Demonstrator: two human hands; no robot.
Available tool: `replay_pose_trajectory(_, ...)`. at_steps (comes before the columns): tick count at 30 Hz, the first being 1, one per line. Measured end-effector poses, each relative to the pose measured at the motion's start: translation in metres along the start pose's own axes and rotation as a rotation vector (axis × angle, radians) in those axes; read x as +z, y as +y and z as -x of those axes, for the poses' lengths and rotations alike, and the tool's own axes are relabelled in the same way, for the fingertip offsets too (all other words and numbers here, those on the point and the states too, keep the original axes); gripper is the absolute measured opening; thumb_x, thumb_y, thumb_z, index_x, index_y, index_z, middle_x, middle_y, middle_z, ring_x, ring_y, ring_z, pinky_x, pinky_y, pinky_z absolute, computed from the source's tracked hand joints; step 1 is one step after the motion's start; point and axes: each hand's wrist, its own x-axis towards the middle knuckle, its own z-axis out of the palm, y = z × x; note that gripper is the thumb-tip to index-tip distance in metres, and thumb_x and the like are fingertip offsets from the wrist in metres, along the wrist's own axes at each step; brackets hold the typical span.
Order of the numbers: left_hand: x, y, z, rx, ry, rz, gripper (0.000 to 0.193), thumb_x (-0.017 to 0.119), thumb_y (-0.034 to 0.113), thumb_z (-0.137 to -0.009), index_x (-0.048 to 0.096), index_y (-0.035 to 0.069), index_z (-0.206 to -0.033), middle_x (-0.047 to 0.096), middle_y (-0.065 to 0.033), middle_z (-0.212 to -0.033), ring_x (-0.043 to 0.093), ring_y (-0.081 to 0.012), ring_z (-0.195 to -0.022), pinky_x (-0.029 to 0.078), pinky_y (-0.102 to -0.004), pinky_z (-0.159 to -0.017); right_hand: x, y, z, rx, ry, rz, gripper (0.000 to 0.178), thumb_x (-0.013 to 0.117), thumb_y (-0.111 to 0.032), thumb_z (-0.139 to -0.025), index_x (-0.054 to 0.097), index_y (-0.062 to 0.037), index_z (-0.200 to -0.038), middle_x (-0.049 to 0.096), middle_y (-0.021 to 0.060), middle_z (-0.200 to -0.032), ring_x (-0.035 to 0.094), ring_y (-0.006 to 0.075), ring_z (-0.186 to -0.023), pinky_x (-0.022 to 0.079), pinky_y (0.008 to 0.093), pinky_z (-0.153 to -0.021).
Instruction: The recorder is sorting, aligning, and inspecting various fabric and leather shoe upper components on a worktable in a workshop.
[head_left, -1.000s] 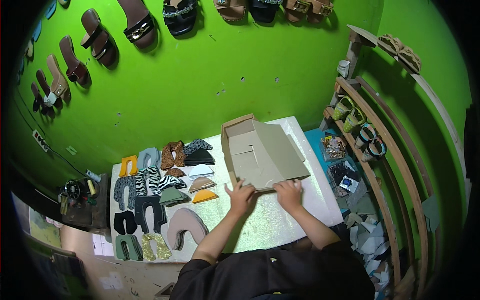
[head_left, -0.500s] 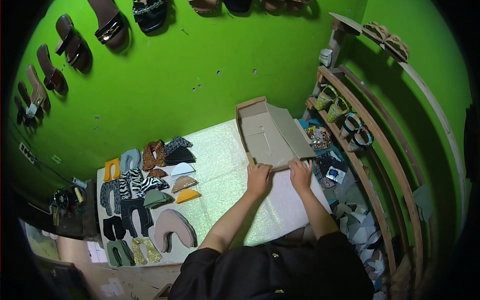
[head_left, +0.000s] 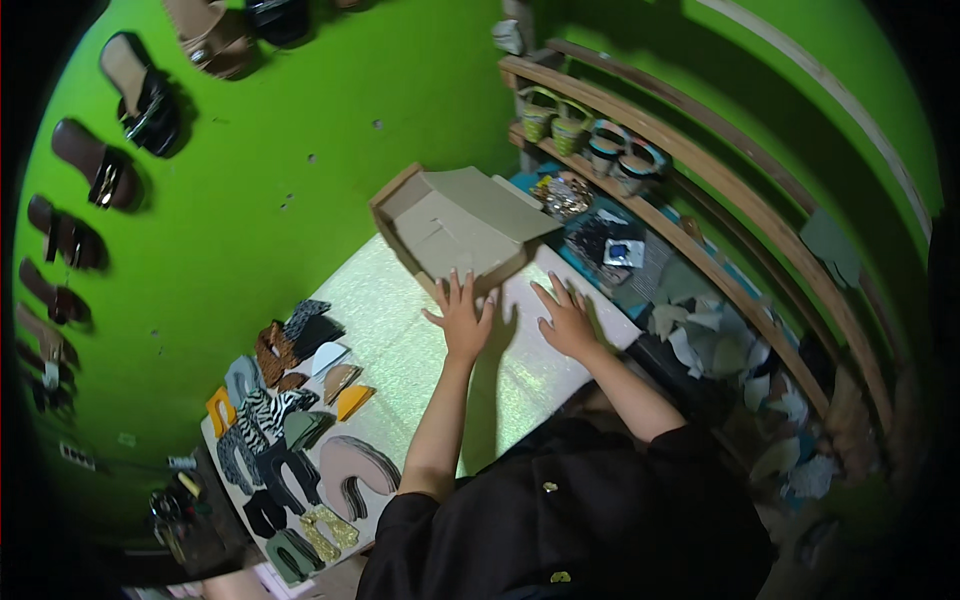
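Observation:
A shallow brown cardboard box (head_left: pixel 422 232) stands on the far part of the shimmering whitish tabletop (head_left: pixel 400 345), with a flap folded out on its right. At its near edge is my left hand (head_left: pixel 462 315), fingers spread and holding nothing; whether the fingertips touch the cardboard I cannot tell. My right hand (head_left: pixel 568 322) is apart from the box, over the right side of the table, its fingers stretched out and nothing in them.
Left on the table lie stacks of cut pieces: mauve curved ones (head_left: pixel 355 465), zebra-print (head_left: pixel 270 412), yellow (head_left: pixel 355 402). Sandals (head_left: pixel 95 165) hang on the green wall. Right stands a wooden rack (head_left: pixel 690 125) with small shoes (head_left: pixel 607 145); beneath it are heaped scraps (head_left: pixel 715 335).
Both hands have let go of the box's near edge, and their fingers are now spread. My view has turned to the right, so the scene appears shifted and tilted.

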Motion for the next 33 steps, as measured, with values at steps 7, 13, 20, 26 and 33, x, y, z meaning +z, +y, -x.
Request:
replay_pose_trajectory(7, 0.056, 0.048, 0.075, 0.136, 0.062, 0.170, 0.032, 0.054, 0.033, -0.086, 0.057, 0.015, -0.112, 0.041, -0.0077, -0.131, 0.029, -0.0318, -0.128, 0.008, -0.0620, -0.098, 0.000, 0.049, 0.099, 0.140, 0.243, -0.136, 0.039, 0.062, -0.016, -0.076, 0.055, -0.0130, -0.114, 0.045, 0.0138, -0.123, 0.045, 0.0337, -0.110, 0.034, 0.0452, -0.092)
replay_pose_trajectory(13, 0.088, 0.076, 0.104, 0.262, -0.039, 0.211, 0.014, 0.059, 0.024, -0.084, 0.062, 0.010, -0.083, 0.054, -0.0036, -0.110, 0.042, -0.0249, -0.113, 0.018, -0.0516, -0.094, -0.010, 0.106, 0.134, 0.247, 0.333, -0.147, 0.033, 0.064, -0.013, -0.073, 0.058, -0.0100, -0.105, 0.051, 0.0131, -0.111, 0.050, 0.0330, -0.103, 0.037, 0.0430, -0.089)
replay_pose_trajectory(20, 0.124, 0.137, 0.091, 0.254, -0.083, 0.326, 0.028, 0.063, 0.019, -0.078, 0.056, 0.013, -0.104, 0.052, -0.0069, -0.111, 0.044, -0.0232, -0.113, 0.023, -0.0465, -0.094, -0.027, 0.202, 0.120, 0.585, 0.299, -0.078, 0.039, 0.067, -0.021, -0.072, 0.055, -0.0123, -0.108, 0.054, 0.0119, -0.110, 0.048, 0.0327, -0.108, 0.031, 0.0526, -0.095)
replay_pose_trajectory(26, 0.158, 0.179, 0.067, 0.277, -0.087, 0.201, 0.043, 0.066, 0.018, -0.071, 0.053, 0.015, -0.112, 0.047, -0.0083, -0.117, 0.041, -0.0255, -0.118, 0.022, -0.0449, -0.094, -0.036, 0.300, 0.072, 0.903, 0.303, 0.233, 0.064, 0.068, -0.036, -0.073, 0.045, -0.0171, -0.130, 0.040, 0.0118, -0.136, 0.027, 0.0321, -0.132, 0.004, 0.0664, -0.101)
replay_pose_trajectory(33, 0.188, 0.206, 0.066, 0.112, -0.056, 0.237, 0.036, 0.063, 0.019, -0.075, 0.055, 0.016, -0.110, 0.046, -0.0082, -0.121, 0.037, -0.0293, -0.122, 0.020, -0.0511, -0.096, -0.039, 0.363, 0.026, 0.832, 0.397, 0.141, 0.075, 0.068, -0.036, -0.072, 0.037, -0.0090, -0.136, 0.035, 0.0208, -0.139, 0.024, 0.0390, -0.133, 0.008, 0.0589, -0.106)
